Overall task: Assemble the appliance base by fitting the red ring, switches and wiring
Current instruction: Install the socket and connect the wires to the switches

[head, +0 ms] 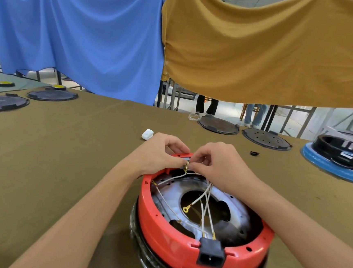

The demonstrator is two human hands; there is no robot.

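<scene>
red ring (pixel 162 235) | left hand (pixel 159 153), right hand (pixel 218 163); both pinching switch terminals (pixel 186 166) at far rim

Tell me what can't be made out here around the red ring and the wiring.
Head view, the only one:
- The switch part at the far rim of the red ring: covered by the left hand and right hand.
- Whether the brass terminal is seated: too small, between the fingertips.
- The appliance body under the ring: cut off by the bottom edge.
- Where the white wires end: partly behind the black power socket.
</scene>
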